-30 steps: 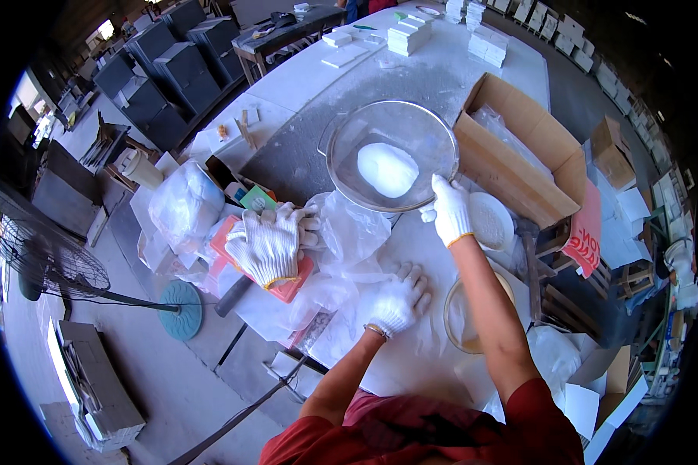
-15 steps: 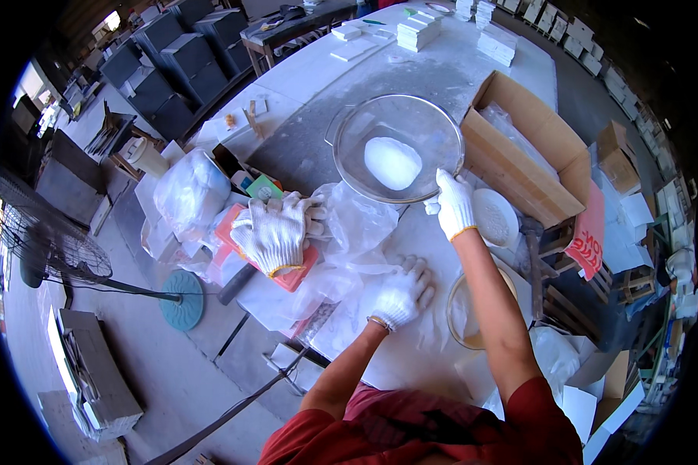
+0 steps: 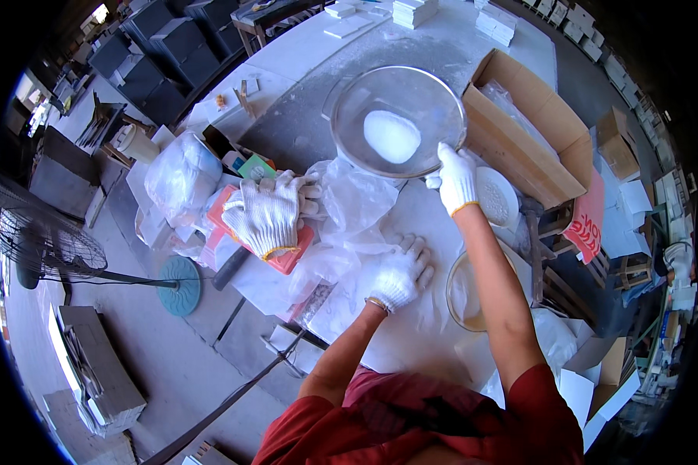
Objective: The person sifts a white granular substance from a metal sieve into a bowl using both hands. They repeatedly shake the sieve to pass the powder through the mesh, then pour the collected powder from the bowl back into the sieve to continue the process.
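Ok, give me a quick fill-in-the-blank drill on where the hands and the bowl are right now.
1. The right hand grips the rim of the clear ____, which holds a white lump.
2. The left hand lies flat on the white ____, beside crumpled clear plastic bags.
3. Both hands wear white knitted ____.
4. To the right of that rim stands an open ____ box.

Missing words: bowl; table; gloves; cardboard

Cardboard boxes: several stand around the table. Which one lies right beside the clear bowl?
The large open cardboard box on the table, directly right of the clear bowl; the others sit off the table.
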